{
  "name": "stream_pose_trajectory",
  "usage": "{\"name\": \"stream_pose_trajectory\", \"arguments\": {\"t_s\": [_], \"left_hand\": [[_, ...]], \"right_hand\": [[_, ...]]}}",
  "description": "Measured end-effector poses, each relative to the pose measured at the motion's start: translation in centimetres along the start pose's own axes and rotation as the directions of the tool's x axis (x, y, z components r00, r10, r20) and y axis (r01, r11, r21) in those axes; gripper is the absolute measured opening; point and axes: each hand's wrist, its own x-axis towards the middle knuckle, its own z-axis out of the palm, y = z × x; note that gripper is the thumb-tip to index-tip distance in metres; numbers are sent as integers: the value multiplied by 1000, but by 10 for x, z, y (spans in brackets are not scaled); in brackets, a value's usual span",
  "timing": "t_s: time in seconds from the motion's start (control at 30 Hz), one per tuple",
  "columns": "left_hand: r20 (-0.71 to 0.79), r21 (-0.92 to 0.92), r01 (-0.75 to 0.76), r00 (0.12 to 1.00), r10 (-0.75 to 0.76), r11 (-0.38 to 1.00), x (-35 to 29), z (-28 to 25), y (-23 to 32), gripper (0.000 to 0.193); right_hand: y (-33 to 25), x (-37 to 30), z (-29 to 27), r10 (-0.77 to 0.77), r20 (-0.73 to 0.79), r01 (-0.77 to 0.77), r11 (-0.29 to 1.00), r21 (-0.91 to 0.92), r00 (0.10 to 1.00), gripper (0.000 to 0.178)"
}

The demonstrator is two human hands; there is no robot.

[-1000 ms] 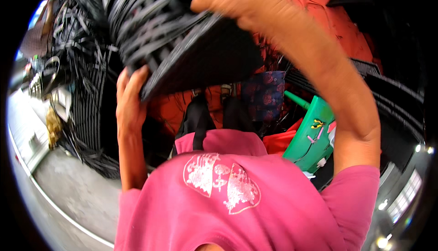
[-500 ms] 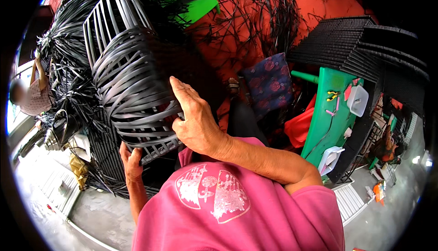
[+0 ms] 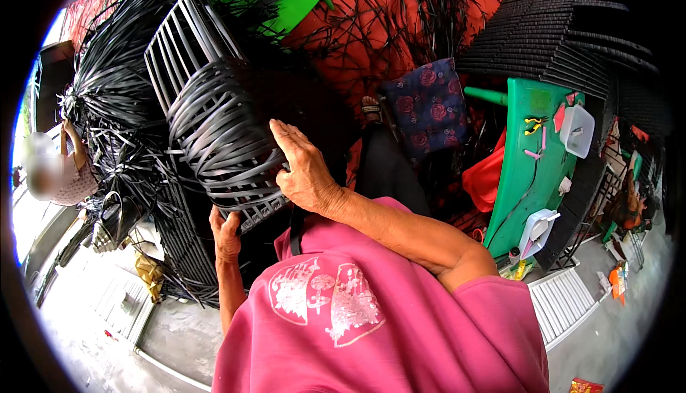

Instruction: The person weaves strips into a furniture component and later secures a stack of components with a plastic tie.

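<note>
A frame wrapped with flat black plastic strips (image 3: pixel 225 132) lies slanted in front of my body. The strips bow outward in loose loops over its middle; straight parallel bars show at its far end. My left hand (image 3: pixel 226 234) grips the frame's near lower corner, thumb on top and the other fingers partly hidden. Along the right side of the loops rests my right hand (image 3: pixel 309 178), its fingers stretched out together and the thumb apart. The area beyond that hand is too dark to make out.
Bundled black strips (image 3: pixel 107 100) heap up at the left, near another person (image 3: pixel 75 178). On the right, a green table (image 3: pixel 525 157) carries yellow-handled cutters (image 3: pixel 533 126) and white plastic tubs (image 3: pixel 577 131). A flowered cloth (image 3: pixel 429 103) lies ahead; loose strips litter the red floor.
The view has turned a little, so most surroundings sit farther right. Both hands keep their places at the frame, and the right hand's fingers remain outstretched.
</note>
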Motion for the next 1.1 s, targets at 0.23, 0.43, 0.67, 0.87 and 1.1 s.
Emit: {"name": "stream_pose_trajectory", "arguments": {"t_s": [0.23,0.43,0.67,0.87,1.1], "left_hand": [[-24,59,54,998,-52,997,8,35,4,34],[-73,106,94,994,-87,990,14,43,10,29],[-105,-3,233,967,-232,973,9,5,-2,33],[24,297,160,984,-175,941,19,34,21,22],[154,167,86,982,-113,982,44,152,44,37]], "right_hand": [[32,6,-22,25,-16,-25,1000,18,1000,72],[31,9,-24,63,-11,-63,998,-11,998,74],[14,14,2,158,155,-140,982,-126,975,77],[41,33,-44,49,24,-51,996,67,999,63],[86,51,-151,173,64,-184,946,268,983,61]]}}
